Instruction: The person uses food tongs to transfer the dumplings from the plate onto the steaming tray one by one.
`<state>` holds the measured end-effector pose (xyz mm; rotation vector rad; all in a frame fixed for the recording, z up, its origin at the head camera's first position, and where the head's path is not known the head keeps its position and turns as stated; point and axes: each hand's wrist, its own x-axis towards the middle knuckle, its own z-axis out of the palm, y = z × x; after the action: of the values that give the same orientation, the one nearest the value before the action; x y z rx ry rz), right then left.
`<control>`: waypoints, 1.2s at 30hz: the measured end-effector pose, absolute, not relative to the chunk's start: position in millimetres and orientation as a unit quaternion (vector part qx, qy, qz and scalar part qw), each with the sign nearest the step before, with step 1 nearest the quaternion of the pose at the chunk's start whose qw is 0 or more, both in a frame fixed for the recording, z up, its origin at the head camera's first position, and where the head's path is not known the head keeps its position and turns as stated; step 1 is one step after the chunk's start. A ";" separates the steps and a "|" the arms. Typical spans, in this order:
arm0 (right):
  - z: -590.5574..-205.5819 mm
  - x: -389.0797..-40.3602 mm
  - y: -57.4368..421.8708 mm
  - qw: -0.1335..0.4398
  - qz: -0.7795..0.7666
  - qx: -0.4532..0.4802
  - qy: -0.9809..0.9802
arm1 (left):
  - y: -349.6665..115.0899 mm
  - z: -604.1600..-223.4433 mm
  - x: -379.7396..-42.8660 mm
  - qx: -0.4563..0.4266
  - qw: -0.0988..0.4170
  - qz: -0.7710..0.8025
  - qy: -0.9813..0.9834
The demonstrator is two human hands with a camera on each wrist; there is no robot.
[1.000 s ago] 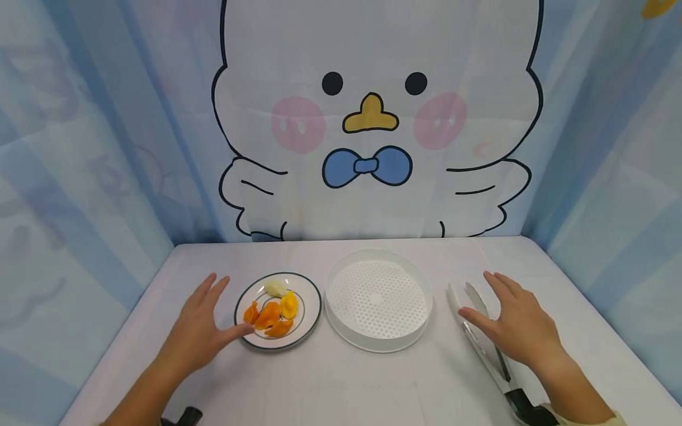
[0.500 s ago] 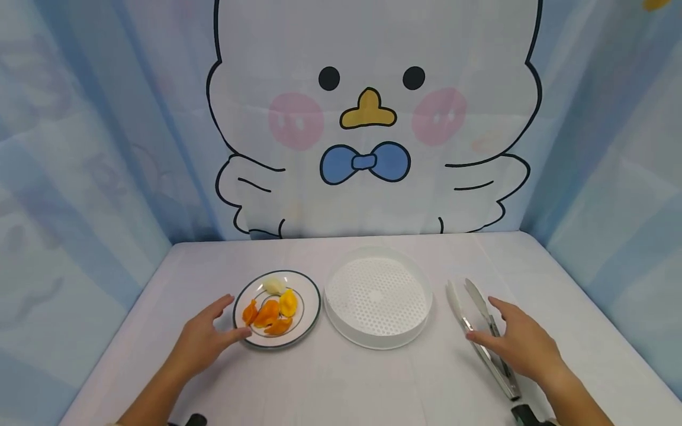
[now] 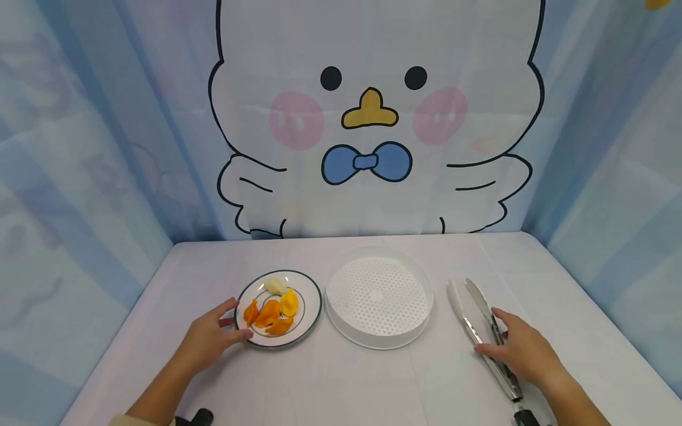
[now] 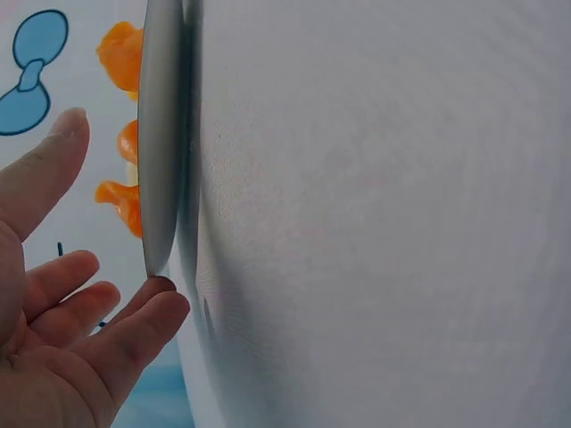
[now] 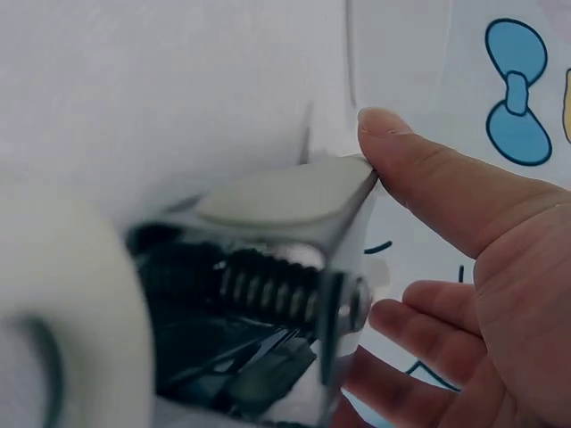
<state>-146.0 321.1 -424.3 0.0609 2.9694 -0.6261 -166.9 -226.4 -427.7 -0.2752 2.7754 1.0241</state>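
Observation:
My left hand (image 3: 208, 337) is at the near left rim of a white plate (image 3: 307, 325) with dark rim lines. In the left wrist view, its fingertips (image 4: 165, 299) reach the rim while the thumb (image 4: 49, 178) stands apart above it. Several small dumpling-like orange (image 3: 268, 312), yellow (image 3: 288, 303) and pale (image 3: 274, 286) pieces lie on the plate. My right hand (image 3: 527, 349) straddles metal tongs (image 3: 481, 300) with white tips and a black end, lying on the table. In the right wrist view, its thumb (image 5: 428, 169) meets one tong arm; the fingers extend along the other side.
A round white perforated tray (image 3: 375, 296) with a raised rim sits between the plate and the tongs. A white cloth covers the table (image 3: 346, 390). Behind stands a curtain (image 3: 367, 207) printed with a cartoon bird, and blue curtains (image 3: 69, 207) hang at both sides.
Both hands have come down and nearer: the left to the plate's rim, the right back along the tongs. The fingers have drawn in a little. Plate, tray and pieces stay put.

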 end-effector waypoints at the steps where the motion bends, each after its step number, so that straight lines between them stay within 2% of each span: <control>1: -425.4 -146.1 321.5 0.051 -0.209 0.017 0.976 | -226.2 -428.1 -167.3 -0.094 0.087 0.345 0.930; 8: -427.2 -145.0 319.3 0.028 -0.224 -0.002 0.974 | -224.9 -428.8 -167.9 -0.105 0.098 0.344 0.928; 22: -428.6 -153.5 320.2 0.058 -0.216 0.022 0.975 | -224.7 -431.8 -171.3 -0.107 0.102 0.341 0.928; 36: -432.8 -151.6 321.3 0.035 -0.198 0.022 0.979 | -224.4 -432.2 -176.1 -0.109 0.110 0.338 0.928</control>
<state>-151.6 321.3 -432.8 0.0689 3.0100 -0.6070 -176.1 -224.4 -432.2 -0.3203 2.7283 0.9929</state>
